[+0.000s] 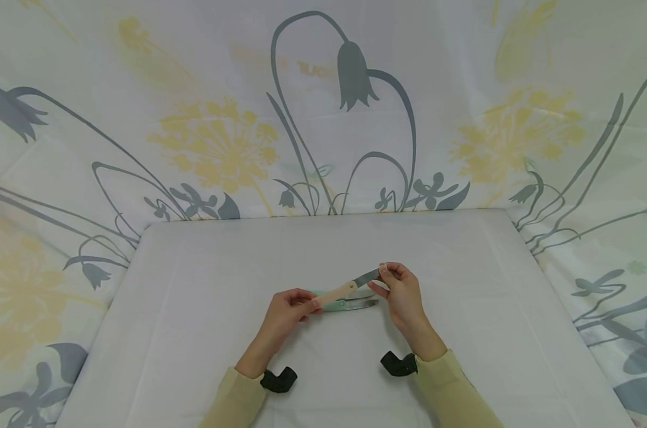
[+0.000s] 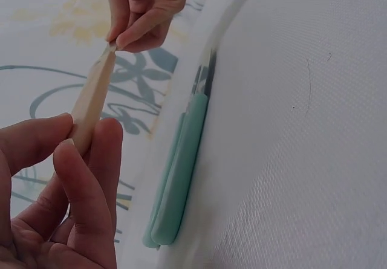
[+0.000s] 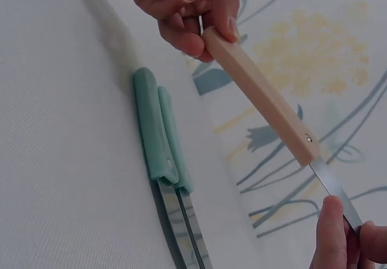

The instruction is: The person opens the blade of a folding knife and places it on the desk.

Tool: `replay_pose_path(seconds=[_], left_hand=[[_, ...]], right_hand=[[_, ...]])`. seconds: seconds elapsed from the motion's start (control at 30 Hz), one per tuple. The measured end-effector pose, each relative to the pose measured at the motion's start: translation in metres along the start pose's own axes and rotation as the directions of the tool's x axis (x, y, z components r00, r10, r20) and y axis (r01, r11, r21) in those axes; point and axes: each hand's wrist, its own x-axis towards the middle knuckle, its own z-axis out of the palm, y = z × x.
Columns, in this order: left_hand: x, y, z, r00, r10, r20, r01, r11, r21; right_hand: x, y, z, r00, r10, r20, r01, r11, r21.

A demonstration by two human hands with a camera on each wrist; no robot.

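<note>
Between my two hands a knife with a beige handle (image 1: 335, 293) is held up at a slant. My left hand (image 1: 287, 315) pinches the handle's end between thumb and fingers. At the other end, my right hand (image 1: 406, 300) pinches the metal blade (image 3: 331, 184) near its tip, which the fingers hide. A small rivet shows where handle and blade meet. Below the raised knife, two knives with mint-green handles (image 3: 154, 127) lie side by side on the white table surface (image 1: 222, 356), blades pointing to the right in the head view.
A curtain (image 1: 313, 131) with grey and yellow flower prints hangs behind the table and along both sides. Black wrist pieces (image 1: 279, 380) stick out by both pale yellow sleeves (image 1: 454, 386).
</note>
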Motion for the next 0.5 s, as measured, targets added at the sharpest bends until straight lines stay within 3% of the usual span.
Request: replay_pose_path(seconds=[0.23, 0.33, 0.4, 0.5], left_hand=[[0.003, 0.002, -0.003, 1.000, 0.002, -0.014, -0.001, 1.000, 0.022], [-0.002, 0.016, -0.004, 1.000, 0.002, -0.031, 0.000, 0.999, 0.047], [-0.002, 0.022, -0.006, 0.999, 0.007, -0.044, -0.004, 0.998, 0.061], [0.006, 0.017, -0.011, 0.998, 0.014, -0.066, -0.010, 0.998, 0.067]], right_hand=[[0.001, 0.000, -0.002, 1.000, 0.009, 0.018, -0.009, 1.000, 0.013], [0.003, 0.001, -0.004, 1.000, 0.007, 0.023, -0.007, 1.000, 0.003], [0.004, 0.002, -0.006, 1.000, 0.002, 0.023, -0.001, 1.000, -0.020], [0.008, 0.004, -0.008, 1.000, 0.005, 0.021, -0.003, 0.995, -0.096]])
